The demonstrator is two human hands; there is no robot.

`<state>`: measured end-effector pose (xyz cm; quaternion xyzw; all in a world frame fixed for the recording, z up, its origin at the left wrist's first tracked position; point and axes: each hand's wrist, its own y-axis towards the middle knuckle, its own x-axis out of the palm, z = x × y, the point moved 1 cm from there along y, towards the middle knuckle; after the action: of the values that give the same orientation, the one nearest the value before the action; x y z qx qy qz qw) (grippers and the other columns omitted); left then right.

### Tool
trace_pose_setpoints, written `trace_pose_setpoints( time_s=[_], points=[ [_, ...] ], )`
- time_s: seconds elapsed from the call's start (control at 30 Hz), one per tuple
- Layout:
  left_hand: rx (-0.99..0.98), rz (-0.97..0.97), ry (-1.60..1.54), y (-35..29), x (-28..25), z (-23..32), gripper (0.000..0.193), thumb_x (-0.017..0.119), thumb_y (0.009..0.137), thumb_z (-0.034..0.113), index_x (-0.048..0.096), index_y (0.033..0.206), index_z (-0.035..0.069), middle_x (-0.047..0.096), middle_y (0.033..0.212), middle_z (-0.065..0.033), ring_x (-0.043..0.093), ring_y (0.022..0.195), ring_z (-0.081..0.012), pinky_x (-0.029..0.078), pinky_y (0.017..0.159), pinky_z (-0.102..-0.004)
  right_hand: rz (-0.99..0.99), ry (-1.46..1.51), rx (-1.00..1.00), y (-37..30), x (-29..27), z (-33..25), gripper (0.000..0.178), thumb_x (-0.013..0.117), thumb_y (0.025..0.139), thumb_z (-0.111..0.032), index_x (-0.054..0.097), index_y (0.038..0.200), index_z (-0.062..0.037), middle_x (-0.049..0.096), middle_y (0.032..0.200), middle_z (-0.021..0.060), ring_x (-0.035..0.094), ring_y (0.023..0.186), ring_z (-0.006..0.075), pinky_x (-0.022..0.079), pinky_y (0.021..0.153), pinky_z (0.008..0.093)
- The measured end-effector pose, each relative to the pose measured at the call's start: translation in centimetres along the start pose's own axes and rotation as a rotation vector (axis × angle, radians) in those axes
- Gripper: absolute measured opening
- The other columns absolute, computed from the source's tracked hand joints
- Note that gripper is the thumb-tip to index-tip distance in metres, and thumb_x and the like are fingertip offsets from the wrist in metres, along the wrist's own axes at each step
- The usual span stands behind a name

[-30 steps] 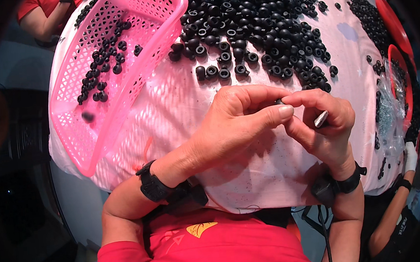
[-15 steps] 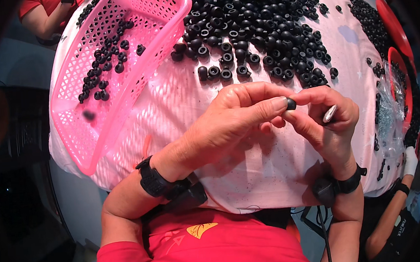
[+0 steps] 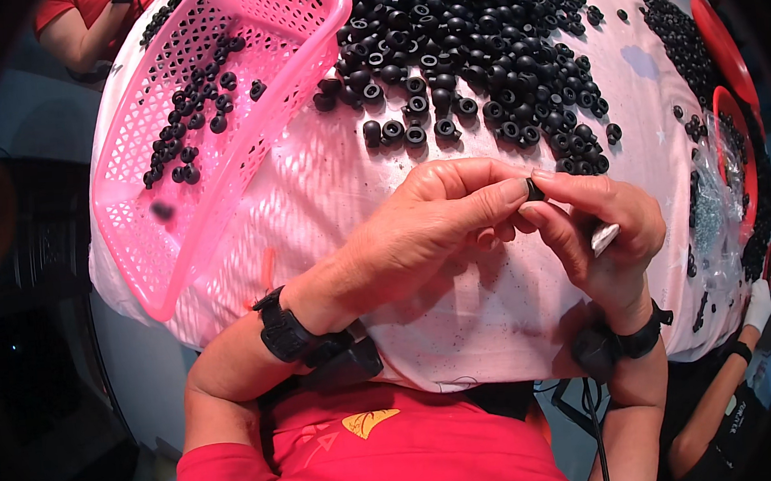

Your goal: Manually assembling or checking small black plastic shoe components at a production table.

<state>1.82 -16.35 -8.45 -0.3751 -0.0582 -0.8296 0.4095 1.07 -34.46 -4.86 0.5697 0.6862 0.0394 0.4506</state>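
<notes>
Above the near half of the table, a small round black part (image 3: pixel 535 191) is pinched between the fingertips of my two hands. My left hand (image 3: pixel 446 205) is closed, its thumb and forefinger on the part's left side. The thumb and forefinger of my right hand (image 3: pixel 621 224) meet the part from the right. Tucked in the curled fingers of that hand is a slim silvery-white tool (image 3: pixel 604 239), most of it hidden. Just beyond my hands lies a large pile of similar black parts (image 3: pixel 479 46), several showing ring-shaped hollow ends.
To the left stands a pink perforated basket (image 3: pixel 186 263) holding several black parts. Red trays (image 3: pixel 729 140) and a clear plastic bag (image 3: pixel 712 209) lie along the right edge. Other people's arms show at the upper left (image 3: pixel 89 33) and lower right (image 3: pixel 723 396).
My right forefinger has straightened and moved onto the upper side of the black part, which now looks turned and more covered. The silvery-white tool has shifted slightly downward with the hand.
</notes>
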Motion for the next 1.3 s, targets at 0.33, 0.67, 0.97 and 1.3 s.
trace_pose_setpoints(
  time_s=[0.33, 0.67, 0.97, 1.3],
  points=[
    [-0.006, -0.024, -0.147, -0.1, 0.5, -0.3, 0.028, 0.053, 0.096, 0.024, 0.057, 0.114, 0.003, 0.063, 0.094, -0.0023, 0.059, 0.087, -0.0076, 0.048, 0.074, -0.0222, -0.105, -0.043, -0.177, -0.2, -0.8, 0.2, 0.027, 0.078, 0.067, 0.000, 0.067, 0.091, -0.0081, 0.057, 0.058, 0.0000, 0.054, 0.044, 0.0108, 0.039, 0.039, 0.0216],
    [0.042, -0.030, -0.015, 0.1, 0.4, 0.4, 0.028, 0.054, 0.096, 0.022, 0.057, 0.116, 0.003, 0.061, 0.103, -0.0017, 0.056, 0.094, -0.0052, 0.047, 0.079, -0.0209, -0.027, 0.221, 0.128, -0.5, -0.1, 0.7, 0.032, 0.079, 0.070, 0.000, 0.067, 0.100, -0.0022, 0.068, 0.081, 0.0031, 0.046, 0.049, -0.0004, 0.034, 0.043, 0.0164],
    [0.008, -0.018, 0.132, -0.4, 0.2, 0.4, 0.025, 0.055, 0.095, 0.023, 0.060, 0.111, 0.004, 0.058, 0.086, 0.0048, 0.048, 0.071, -0.0003, 0.038, 0.060, -0.0157, -0.055, 0.739, 0.606, -0.2, -0.1, 0.7, 0.010, 0.071, 0.077, 0.004, 0.067, 0.086, 0.0022, 0.068, 0.077, 0.0058, 0.059, 0.063, 0.0055, 0.046, 0.056, 0.0181],
    [0.327, 0.155, 0.184, -2.7, 1.7, 3.8, 0.025, 0.053, 0.096, 0.024, 0.060, 0.109, 0.003, 0.052, 0.075, 0.0031, 0.044, 0.065, -0.0041, 0.035, 0.058, -0.0168, 0.110, 0.367, 0.504, 0.0, 0.1, 1.4, 0.010, 0.068, 0.085, -0.008, 0.064, 0.081, -0.0010, 0.055, 0.064, -0.0054, 0.046, 0.057, 0.0005, 0.035, 0.051, 0.0158]
  ],
)
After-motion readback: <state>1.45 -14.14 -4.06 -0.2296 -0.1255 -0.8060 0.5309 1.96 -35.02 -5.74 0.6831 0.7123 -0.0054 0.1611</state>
